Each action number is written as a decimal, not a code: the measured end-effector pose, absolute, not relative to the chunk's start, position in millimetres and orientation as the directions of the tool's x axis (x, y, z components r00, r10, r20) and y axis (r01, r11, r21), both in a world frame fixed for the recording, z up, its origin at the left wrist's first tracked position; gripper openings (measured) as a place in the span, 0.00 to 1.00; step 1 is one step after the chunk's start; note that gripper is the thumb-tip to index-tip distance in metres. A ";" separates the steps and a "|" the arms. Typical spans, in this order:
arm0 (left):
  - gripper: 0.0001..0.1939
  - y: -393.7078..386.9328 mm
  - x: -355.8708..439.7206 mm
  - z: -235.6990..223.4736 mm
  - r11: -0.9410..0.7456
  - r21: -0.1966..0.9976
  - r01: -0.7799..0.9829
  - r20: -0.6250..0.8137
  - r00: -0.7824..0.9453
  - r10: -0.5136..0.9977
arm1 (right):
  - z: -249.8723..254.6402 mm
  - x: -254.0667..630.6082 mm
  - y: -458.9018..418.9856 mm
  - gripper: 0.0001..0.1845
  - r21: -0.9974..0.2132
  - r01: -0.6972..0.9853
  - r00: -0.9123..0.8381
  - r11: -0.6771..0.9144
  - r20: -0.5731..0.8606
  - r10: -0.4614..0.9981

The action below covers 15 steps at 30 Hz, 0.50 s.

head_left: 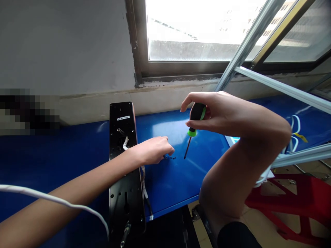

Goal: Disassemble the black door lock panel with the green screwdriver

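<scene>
Head | right fingers grasping screwdriver | left fingers beside small dark pieces, grip unclear

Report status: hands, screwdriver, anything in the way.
Right hand gripping screwdriver, tip down. Left hand beside small dark pieces on blue table. Left forearm stretches over black panel, blocking part of it.

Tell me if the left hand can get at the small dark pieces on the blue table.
Very likely yes: the left hand is low over the blue table, fingertips beside the small dark pieces. The right hand's screwdriver appears off to one side.
</scene>
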<state>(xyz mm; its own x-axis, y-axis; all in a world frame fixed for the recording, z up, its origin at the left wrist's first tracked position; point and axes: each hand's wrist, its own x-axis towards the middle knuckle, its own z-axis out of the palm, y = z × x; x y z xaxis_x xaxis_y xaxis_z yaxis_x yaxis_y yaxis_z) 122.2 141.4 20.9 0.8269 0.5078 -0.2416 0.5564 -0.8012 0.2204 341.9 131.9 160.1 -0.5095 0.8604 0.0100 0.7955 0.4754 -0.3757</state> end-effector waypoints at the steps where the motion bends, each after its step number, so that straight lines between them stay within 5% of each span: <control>1: 0.16 141.4 121.3 20.2 -0.795 0.223 0.565 -0.243 0.822 0.516 | 160.5 341.7 131.7 0.16 -0.383 0.792 -0.511 0.475 0.011 0.860; 15: 0.12 136.4 128.3 11.2 -0.760 0.268 0.592 -0.211 0.806 0.553 | 158.8 338.7 132.0 0.16 -0.400 0.774 -0.533 0.490 0.003 0.846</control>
<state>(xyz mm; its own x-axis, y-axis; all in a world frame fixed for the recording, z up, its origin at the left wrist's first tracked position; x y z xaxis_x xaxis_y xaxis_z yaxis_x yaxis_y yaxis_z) 128.3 136.4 11.2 0.8057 0.5534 -0.2112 0.5922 -0.7601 0.2675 338.7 132.0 158.8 -0.5334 0.8459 0.0034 0.7745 0.4900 -0.4001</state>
